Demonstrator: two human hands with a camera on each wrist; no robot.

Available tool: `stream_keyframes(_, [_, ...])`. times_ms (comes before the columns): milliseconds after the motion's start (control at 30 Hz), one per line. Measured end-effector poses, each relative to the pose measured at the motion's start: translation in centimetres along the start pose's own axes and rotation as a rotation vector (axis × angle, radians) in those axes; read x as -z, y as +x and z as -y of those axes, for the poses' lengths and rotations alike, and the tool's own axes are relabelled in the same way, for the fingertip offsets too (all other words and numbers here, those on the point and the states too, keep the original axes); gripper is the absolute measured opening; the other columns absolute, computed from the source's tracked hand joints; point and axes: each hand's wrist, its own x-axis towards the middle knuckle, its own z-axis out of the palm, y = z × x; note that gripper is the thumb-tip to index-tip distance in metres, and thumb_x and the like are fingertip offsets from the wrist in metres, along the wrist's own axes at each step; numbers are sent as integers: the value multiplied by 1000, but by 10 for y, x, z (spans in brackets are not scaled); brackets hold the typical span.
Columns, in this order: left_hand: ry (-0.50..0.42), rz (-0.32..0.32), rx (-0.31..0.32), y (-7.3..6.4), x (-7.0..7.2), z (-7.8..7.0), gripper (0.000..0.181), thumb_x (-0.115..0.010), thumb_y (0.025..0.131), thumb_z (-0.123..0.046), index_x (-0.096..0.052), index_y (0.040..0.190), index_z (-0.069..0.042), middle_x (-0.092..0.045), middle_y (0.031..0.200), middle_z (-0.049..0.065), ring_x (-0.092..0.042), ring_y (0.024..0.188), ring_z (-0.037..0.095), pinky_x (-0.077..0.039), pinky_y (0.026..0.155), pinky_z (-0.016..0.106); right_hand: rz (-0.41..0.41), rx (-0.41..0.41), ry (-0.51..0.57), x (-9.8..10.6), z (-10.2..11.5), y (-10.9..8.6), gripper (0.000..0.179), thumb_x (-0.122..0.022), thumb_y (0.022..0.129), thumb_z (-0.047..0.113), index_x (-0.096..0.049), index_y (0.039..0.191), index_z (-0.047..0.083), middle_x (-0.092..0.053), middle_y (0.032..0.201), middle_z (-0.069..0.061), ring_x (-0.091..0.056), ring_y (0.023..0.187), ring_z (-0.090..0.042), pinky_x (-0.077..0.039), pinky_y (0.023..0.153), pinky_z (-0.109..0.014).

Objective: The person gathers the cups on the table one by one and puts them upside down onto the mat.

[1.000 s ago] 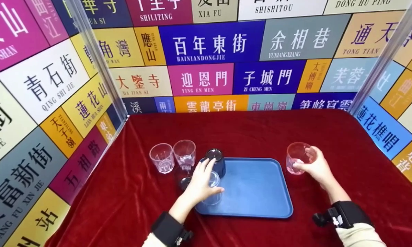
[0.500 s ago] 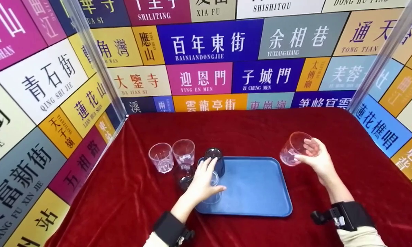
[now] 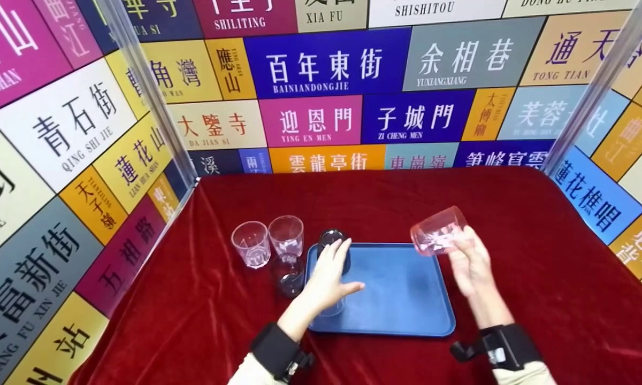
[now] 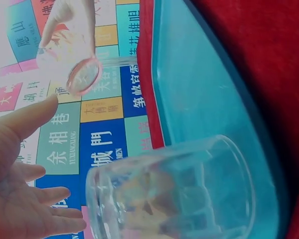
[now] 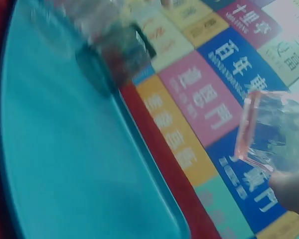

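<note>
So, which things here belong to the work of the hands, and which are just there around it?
Likely part of the work:
pinkish glass, held tilted in the right hand
blue tray
clear glass and dark glass on the tray, by the left hand
perhaps also the three glasses left of the tray

Seemingly only surroundings:
red cloth
lettered wall panels

bench (image 3: 578, 305) draped in red cloth (image 3: 385, 208) (kinda velvety), blue tray (image 3: 396, 294) on top, two clear glasses (image 3: 254, 251), dark glass (image 3: 290, 278) beside the tray

right hand (image 3: 472, 262): moved left | pink-rimmed glass (image 3: 440, 232): tipped farther | left hand (image 3: 325, 277): shifted right
</note>
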Motion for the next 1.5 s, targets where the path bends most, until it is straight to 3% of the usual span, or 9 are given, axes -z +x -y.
stream_keyframes(100, [10, -10, -1, 4, 0, -7, 86, -74, 75, -32, -27, 143, -11, -30, 145, 15, -23, 135, 35, -30, 102, 54, 49, -51, 242, -1, -9, -1, 21, -41, 92, -5, -52, 109, -1, -61, 97, -10, -58, 89, -20, -44, 86, -26])
stream_keyframes(233, [14, -43, -44, 11, -3, -14, 85, -74, 75, -31, -27, 143, -7, -32, 143, 17, -28, 133, 32, -28, 107, 45, 75, -170, 614, -1, -16, -4, 19, -42, 93, 0, -57, 104, -5, -62, 104, -19, -59, 95, -28, -44, 90, -34])
stream_keyframes(300, [-3, -55, -57, 14, -6, -18, 85, -74, 76, -30, -27, 142, -5, -33, 143, 17, -30, 132, 31, -28, 107, 43, 78, -204, 704, -3, -20, -7, 19, -42, 95, 6, -56, 101, -6, -62, 105, -22, -59, 94, -32, -45, 90, -38])
stream_keyframes(500, [-97, -82, -71, 22, -16, -28, 84, -73, 77, -28, -26, 142, -2, -32, 143, 18, -31, 132, 28, -29, 107, 39, 23, -205, 724, -16, -32, -17, 15, -48, 94, 14, -45, 103, 3, -58, 104, -18, -58, 96, -32, -43, 94, -39])
stream_keyframes(600, [-151, -107, -98, 29, -20, -35, 85, -73, 77, -30, -26, 142, -1, -33, 142, 17, -32, 132, 26, -30, 107, 37, 10, -190, 734, -20, -40, -22, 16, -52, 92, 14, -48, 101, 1, -59, 102, -17, -57, 100, -31, -41, 97, -37])
stream_keyframes(800, [-247, -132, -149, 41, -27, -45, 86, -74, 76, -30, -26, 141, 0, -32, 141, 19, -32, 131, 27, -32, 106, 35, 116, -182, 787, -26, -59, -30, 21, -56, 89, 12, -58, 93, -8, -63, 98, -22, -58, 100, -33, -41, 97, -37])
stream_keyframes(933, [-308, -120, -141, 46, -32, -45, 87, -75, 75, -28, -26, 141, 0, -30, 141, 20, -33, 129, 29, -35, 104, 37, 185, -202, 764, -25, -68, -35, 26, -53, 91, 15, -57, 96, -9, -61, 104, -23, -57, 104, -34, -43, 93, -37])
stream_keyframes(1233, [-387, -145, -115, 50, -39, -40, 78, -78, 71, -23, -39, 133, 0, -42, 132, 18, -43, 121, 26, -37, 101, 34, 146, -271, 786, -29, -78, -43, 25, -52, 92, 18, -50, 102, -5, -59, 110, -22, -55, 106, -34, -40, 98, -35])
stream_keyframes(1500, [-403, -165, -125, 48, -43, -39, 71, -78, 72, -22, -43, 129, 0, -48, 119, 16, -49, 104, 23, -43, 91, 30, 173, -253, 783, -29, -82, -45, 31, -52, 92, 20, -51, 106, -7, -59, 107, -21, -56, 102, -33, -40, 98, -34])
